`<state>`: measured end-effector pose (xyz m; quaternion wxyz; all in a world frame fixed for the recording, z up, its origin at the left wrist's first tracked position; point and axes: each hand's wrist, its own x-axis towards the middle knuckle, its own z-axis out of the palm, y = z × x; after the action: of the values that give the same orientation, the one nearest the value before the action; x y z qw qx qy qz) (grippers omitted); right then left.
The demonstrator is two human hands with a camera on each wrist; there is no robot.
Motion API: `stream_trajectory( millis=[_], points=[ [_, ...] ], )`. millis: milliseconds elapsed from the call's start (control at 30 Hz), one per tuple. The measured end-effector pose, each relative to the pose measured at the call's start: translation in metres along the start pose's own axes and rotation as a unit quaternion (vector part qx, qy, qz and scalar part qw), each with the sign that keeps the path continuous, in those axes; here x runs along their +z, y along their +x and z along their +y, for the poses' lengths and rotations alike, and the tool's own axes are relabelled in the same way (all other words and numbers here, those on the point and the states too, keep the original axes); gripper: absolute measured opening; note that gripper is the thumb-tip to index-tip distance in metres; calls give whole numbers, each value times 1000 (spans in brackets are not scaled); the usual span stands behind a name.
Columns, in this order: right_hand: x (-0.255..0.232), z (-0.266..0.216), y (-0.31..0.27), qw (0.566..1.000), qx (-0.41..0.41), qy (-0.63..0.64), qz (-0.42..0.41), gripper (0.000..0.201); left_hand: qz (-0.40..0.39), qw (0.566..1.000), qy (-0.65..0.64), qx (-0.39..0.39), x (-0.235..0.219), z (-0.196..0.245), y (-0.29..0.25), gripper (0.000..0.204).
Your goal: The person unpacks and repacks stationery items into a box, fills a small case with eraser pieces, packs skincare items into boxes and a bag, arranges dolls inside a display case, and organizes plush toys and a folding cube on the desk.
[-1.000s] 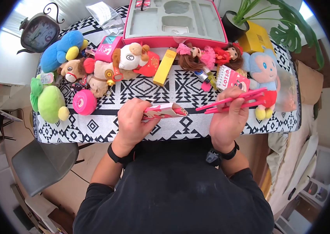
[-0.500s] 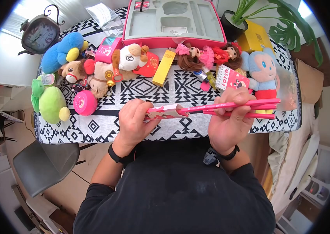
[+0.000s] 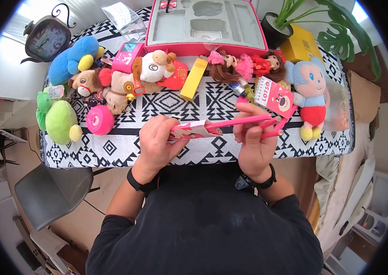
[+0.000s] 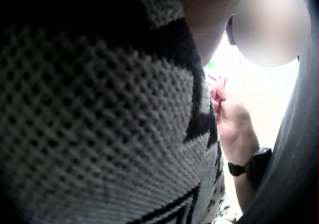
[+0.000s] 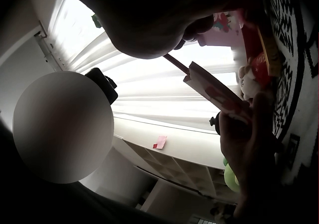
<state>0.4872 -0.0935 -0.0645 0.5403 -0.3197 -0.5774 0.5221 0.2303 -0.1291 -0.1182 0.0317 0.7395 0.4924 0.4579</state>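
My left hand grips a slim pink-and-white cardboard box over the table's front edge, its open end facing right. From that opening a pink pencil slants across to my right hand. Several pink pencils lie among the right hand's fingers, their ends poking out to the right. In the right wrist view the box is tilted, with a pencil at its mouth and the left hand around its lower part. The left wrist view is mostly tablecloth, with the right hand beyond it.
Plush toys, including a green one and a blue-grey one, line the table. Between them are a round pink case, yellow box, dolls and Lotso notepad. Behind stands a large pink box.
The pencils were apart from the box at first, then one reached its opening. The right hand has since moved left, closer to the box, its fingers loosening. The left hand has barely moved.
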Motion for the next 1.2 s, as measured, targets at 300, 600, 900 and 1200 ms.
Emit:
stream_trajectory(
  millis=[300,600,900,1200],
  points=[
    [-4,13,9,986,-150,52,52,54,-12,1000,2,-14,-1,0,-2,53],
    [-31,7,14,986,-123,-77,79,60,-6,1000,3,-4,0,-2,-2,47],
    [-19,1,17,978,-161,31,131,53,-4,1000,0,-1,1,0,-1,48],
    [-5,-7,25,980,-188,-8,58,47,-7,1000,4,1,0,1,1,48]
  ],
)
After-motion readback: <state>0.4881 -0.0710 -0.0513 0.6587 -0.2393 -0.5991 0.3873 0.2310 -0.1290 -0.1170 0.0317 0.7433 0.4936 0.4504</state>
